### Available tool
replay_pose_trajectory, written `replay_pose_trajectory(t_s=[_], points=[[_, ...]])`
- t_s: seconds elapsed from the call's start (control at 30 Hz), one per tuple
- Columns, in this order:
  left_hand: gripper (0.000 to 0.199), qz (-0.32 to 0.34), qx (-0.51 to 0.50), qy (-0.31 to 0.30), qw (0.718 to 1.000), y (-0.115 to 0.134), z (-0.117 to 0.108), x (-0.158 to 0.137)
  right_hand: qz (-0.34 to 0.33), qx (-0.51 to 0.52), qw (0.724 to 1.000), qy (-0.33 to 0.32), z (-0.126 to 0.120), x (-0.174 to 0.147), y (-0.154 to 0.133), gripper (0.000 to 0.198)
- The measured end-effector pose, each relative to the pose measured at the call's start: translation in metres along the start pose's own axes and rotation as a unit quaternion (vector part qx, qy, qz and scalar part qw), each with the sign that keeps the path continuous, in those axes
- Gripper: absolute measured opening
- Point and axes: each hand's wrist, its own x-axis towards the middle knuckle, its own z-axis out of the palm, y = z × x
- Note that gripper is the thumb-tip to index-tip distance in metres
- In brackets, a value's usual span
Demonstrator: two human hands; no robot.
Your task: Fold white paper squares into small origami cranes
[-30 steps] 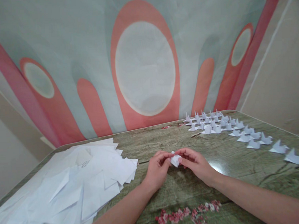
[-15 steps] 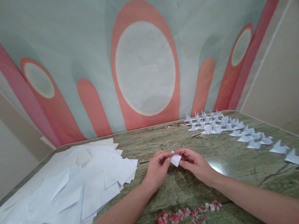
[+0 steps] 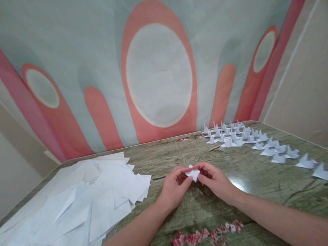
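Between my two hands, just above the table, is a small folded piece of white paper point(image 3: 193, 174) with a diamond outline. My left hand point(image 3: 176, 184) pinches its left side between thumb and fingers. On the right side, my right hand point(image 3: 213, 180) grips it the same way, thumb below and index finger on top. The fingertips cover its side corners, and the finer folds are too small to make out. At the right of the table stand several folded white paper birds point(image 3: 278, 158) in loose rows.
A broad heap of white paper sheets point(image 3: 102, 199) spreads over the left of the wood-patterned table point(image 3: 165, 156). Pink printed blossoms point(image 3: 197, 237) show on the tabletop near me. Behind the table hangs a backdrop point(image 3: 161, 130) with coral arches.
My left hand has shifted slightly right, its thumb now lower across the paper. The folded paper looks wider and turned a little. My right hand has barely moved.
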Motion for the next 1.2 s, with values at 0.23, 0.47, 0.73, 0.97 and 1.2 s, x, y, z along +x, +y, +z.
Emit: replay_pose_trajectory(t_s=[0.23,0.47,0.73,0.97,1.2], points=[[0.037,-0.048,-0.091,-0.012,0.995,0.001,0.005,0.0,-0.006,-0.004,1.0,0.001,0.0,0.0,-0.003,0.02],[0.034,-0.05,-0.077,0.003,0.996,0.003,0.006,0.0,-0.014,0.0,1.0,-0.013,0.002,-0.001,-0.005,0.021],[0.033,-0.027,0.033,0.003,0.999,0.005,0.007,-0.003,-0.01,0.002,1.0,-0.014,0.003,-0.001,0.003,0.017],[0.033,-0.03,0.102,0.021,0.994,0.004,0.004,-0.005,-0.017,-0.038,0.999,-0.005,0.004,-0.002,0.005,0.017],[0.032,-0.075,0.051,0.058,0.994,0.006,0.0,0.0,-0.006,-0.014,0.999,-0.04,0.003,-0.004,-0.002,0.031]])
